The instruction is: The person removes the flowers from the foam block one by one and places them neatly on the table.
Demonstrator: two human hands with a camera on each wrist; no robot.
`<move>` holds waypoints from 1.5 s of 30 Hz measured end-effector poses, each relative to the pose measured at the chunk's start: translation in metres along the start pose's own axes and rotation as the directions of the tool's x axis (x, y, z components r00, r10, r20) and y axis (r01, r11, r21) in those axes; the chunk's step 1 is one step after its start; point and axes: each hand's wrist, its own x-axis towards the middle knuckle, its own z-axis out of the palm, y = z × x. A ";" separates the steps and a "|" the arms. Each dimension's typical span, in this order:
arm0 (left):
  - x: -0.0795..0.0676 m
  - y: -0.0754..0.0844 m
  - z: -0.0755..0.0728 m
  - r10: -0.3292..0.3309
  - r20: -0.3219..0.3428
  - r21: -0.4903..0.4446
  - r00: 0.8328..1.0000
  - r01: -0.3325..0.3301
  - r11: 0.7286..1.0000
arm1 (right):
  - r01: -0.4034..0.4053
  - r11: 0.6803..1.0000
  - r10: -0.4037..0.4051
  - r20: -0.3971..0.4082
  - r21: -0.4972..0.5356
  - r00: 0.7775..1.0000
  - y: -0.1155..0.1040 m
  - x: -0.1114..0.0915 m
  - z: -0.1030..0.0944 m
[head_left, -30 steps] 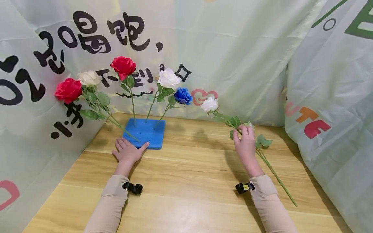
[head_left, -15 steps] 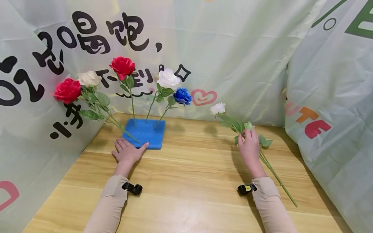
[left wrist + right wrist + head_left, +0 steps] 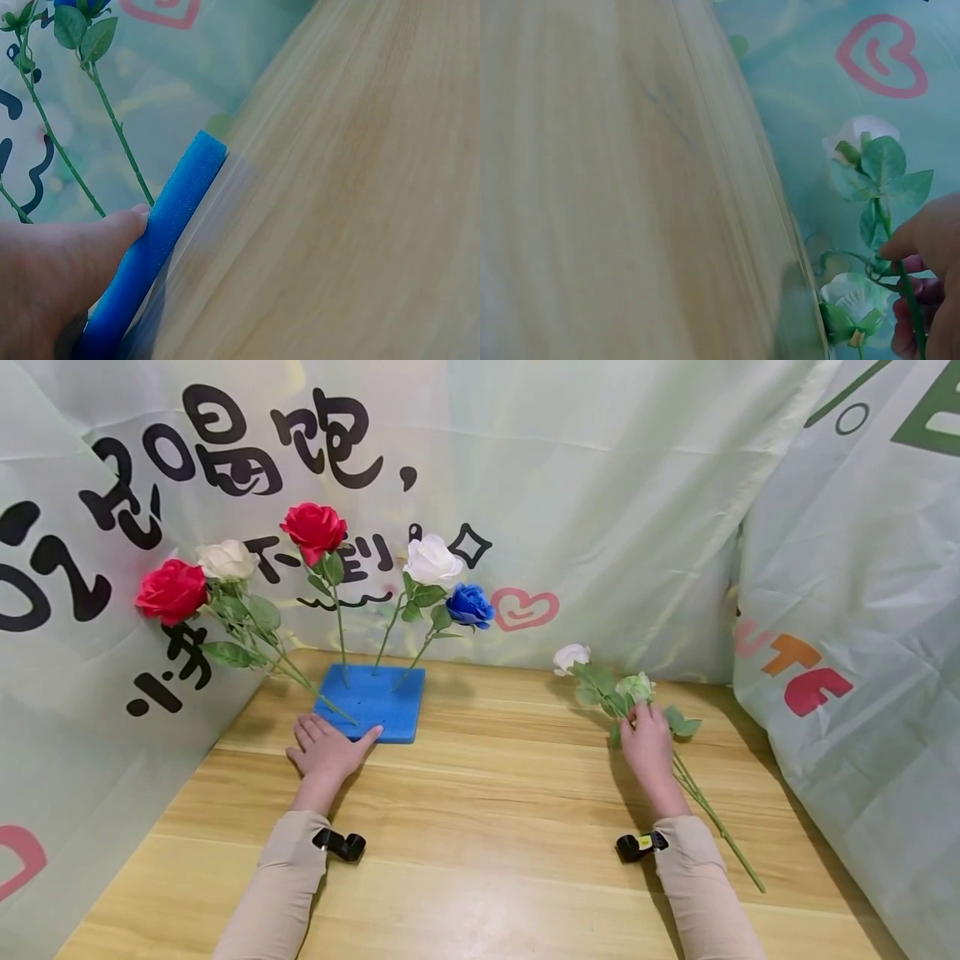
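Observation:
My left hand (image 3: 330, 752) rests with fingers spread at the near left corner of a blue foam block (image 3: 397, 714), its thumb on the block's top, as the left wrist view also shows. Several artificial roses stand in the block: a red rose (image 3: 315, 531), a white rose (image 3: 433, 562), a blue rose (image 3: 470, 606), and a left-leaning red rose (image 3: 172, 592) beside a cream rose (image 3: 227, 560). At the right, my right hand (image 3: 648, 752) pinches the green stem of another white rose (image 3: 572, 658). A pale green rose (image 3: 636, 687) lies just beyond its fingertips.
Long green stems (image 3: 720, 831) stretch over the wooden table (image 3: 480, 852) to the right of the right forearm. Green leaves (image 3: 684, 723) lie beside the right hand. Printed cloth curtains (image 3: 637, 527) hang close behind the table and along both sides.
My right hand has moved right and slightly toward me, and the white rose it holds has lowered and shifted right, uncovering more of the pale green rose. My left hand has stayed on the block.

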 end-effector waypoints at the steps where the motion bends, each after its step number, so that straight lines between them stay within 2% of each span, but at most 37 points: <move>1: 0.000 0.000 0.000 0.002 -0.001 0.000 1.000 -0.002 1.000 | -0.007 1.000 0.007 0.012 -0.003 1.000 0.001 0.000 0.000; 9: 0.000 0.001 -0.001 0.010 0.003 0.002 1.000 -0.010 1.000 | -0.057 0.998 0.060 0.113 -0.031 0.992 0.008 0.001 0.000; 17: -0.001 0.002 -0.003 0.011 0.006 0.003 1.000 -0.011 1.000 | -0.010 0.998 0.020 0.154 -0.067 0.988 0.013 -0.001 0.001; 20: -0.001 0.002 -0.003 0.011 0.006 0.012 1.000 -0.011 1.000 | -0.011 0.995 0.031 0.217 -0.094 0.976 0.015 -0.001 0.001; 24: 0.000 0.002 -0.003 0.015 0.005 0.024 1.000 -0.015 1.000 | -0.048 0.991 0.085 0.306 -0.124 0.948 0.017 -0.001 -0.002; 29: 0.000 0.000 -0.007 0.038 0.016 0.051 0.999 -0.039 0.998 | -0.079 0.988 0.120 0.343 -0.130 0.932 0.018 0.001 -0.007; 33: -0.001 -0.006 -0.016 0.079 0.029 0.074 0.996 -0.081 0.994 | -0.087 0.987 0.129 0.356 -0.133 0.925 0.015 0.001 -0.012; 37: 0.002 -0.018 -0.028 0.151 0.008 0.089 0.989 -0.151 0.984 | -0.086 0.987 0.131 0.352 -0.138 0.927 0.010 0.002 -0.018; 41: 0.008 -0.035 -0.033 0.232 -0.016 0.078 0.973 -0.230 0.970 | -0.073 0.987 0.115 0.316 -0.141 0.942 0.004 0.004 -0.023; 45: 0.015 -0.050 -0.035 0.296 0.007 0.051 0.955 -0.296 0.954 | -0.073 0.990 0.108 0.306 -0.125 0.946 -0.005 0.006 -0.027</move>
